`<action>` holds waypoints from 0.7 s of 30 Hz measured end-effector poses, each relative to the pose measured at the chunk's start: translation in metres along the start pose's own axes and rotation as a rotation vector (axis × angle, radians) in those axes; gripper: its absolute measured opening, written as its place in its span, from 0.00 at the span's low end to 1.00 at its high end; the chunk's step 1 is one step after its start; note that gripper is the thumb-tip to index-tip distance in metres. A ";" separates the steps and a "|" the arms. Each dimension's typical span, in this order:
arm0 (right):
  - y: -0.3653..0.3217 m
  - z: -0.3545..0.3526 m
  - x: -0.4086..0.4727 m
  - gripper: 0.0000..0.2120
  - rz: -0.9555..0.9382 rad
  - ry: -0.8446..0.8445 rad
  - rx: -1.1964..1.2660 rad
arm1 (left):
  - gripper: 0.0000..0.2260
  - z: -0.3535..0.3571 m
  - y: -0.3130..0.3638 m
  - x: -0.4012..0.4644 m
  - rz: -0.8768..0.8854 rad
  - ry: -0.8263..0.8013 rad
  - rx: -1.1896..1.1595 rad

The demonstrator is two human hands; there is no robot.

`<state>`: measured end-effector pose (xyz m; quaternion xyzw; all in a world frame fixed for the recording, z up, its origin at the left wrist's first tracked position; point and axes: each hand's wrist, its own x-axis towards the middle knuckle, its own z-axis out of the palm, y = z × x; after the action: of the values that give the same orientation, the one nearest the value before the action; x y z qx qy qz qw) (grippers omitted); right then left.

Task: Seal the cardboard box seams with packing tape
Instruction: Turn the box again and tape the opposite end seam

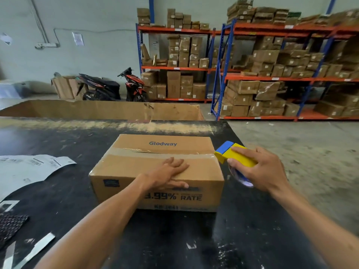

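Note:
A brown cardboard box printed "Glodway" sits closed on the black table. A strip of clear tape runs along its top centre seam from left to right. My left hand lies flat on the near top flap, fingers spread, thumb over the front edge. My right hand grips a yellow and blue tape dispenser, its blue head at the box's right top edge where the seam ends. The tape roll shows partly under my palm.
White label sheets lie on the table at the left, with a dark mesh piece and paper strips near the front left. A large open carton stands behind the table. Shelving full of boxes and a motorbike are farther back.

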<state>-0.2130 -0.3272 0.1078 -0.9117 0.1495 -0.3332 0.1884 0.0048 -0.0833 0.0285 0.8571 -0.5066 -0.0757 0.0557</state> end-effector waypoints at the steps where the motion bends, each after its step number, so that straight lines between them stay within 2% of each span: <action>1: 0.003 -0.001 0.001 0.18 0.011 0.001 0.009 | 0.40 -0.003 -0.011 -0.009 0.030 -0.036 -0.039; 4: 0.005 -0.001 0.002 0.17 0.053 0.000 0.052 | 0.41 -0.024 -0.034 -0.022 0.053 -0.136 -0.034; 7: -0.001 0.004 0.005 0.17 0.069 -0.027 0.062 | 0.43 -0.049 -0.016 -0.020 -0.056 -0.262 0.080; 9: -0.006 0.007 0.009 0.17 0.066 -0.032 0.060 | 0.45 -0.051 0.022 -0.009 -0.160 -0.187 0.059; 12: -0.008 0.011 0.016 0.18 0.096 -0.002 0.090 | 0.53 -0.030 0.085 0.020 -0.353 0.009 -0.103; 15: -0.007 0.012 0.019 0.18 0.119 0.001 0.127 | 0.49 0.001 0.120 0.044 -0.478 0.063 -0.144; 18: -0.006 0.010 0.015 0.18 0.130 -0.044 0.203 | 0.40 0.011 0.116 0.047 -0.441 0.116 -0.044; 21: -0.002 0.015 0.009 0.19 0.149 -0.070 0.263 | 0.38 0.002 0.093 0.031 -0.275 0.067 -0.061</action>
<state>-0.1960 -0.3257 0.1035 -0.8765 0.1651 -0.3030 0.3356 -0.0603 -0.1555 0.0401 0.9184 -0.3796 -0.0695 0.0876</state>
